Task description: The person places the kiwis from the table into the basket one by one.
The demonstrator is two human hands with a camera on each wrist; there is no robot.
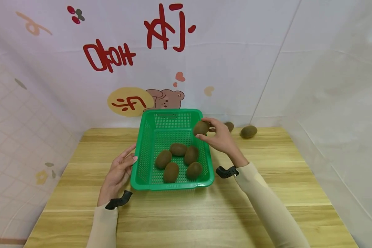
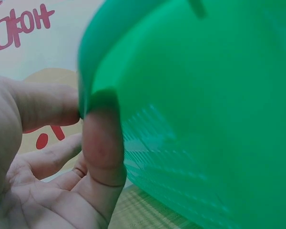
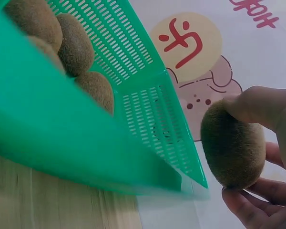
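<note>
A green plastic basket (image 1: 173, 186) with slotted walls leans toward the viewer, several brown kiwifruits (image 1: 171, 172) lying in its near half. On its left side, my left hand (image 1: 119, 168) pinches the rim; the left wrist view shows the thumb and fingers (image 2: 102, 143) at that edge. My right hand (image 1: 218, 136) grips one kiwifruit (image 3: 232, 145) between thumb and fingertips, over the basket's right rim near the far corner in the head view. From the right wrist view, this fruit hangs apart from the basket wall.
Two more kiwifruits lie on the wooden table (image 1: 266, 179) at the back right: one kiwifruit (image 1: 249, 131) in full view, the other kiwifruit (image 1: 229, 126) partly behind the right hand. A white printed cloth (image 1: 235, 62) hangs behind the table and along its sides.
</note>
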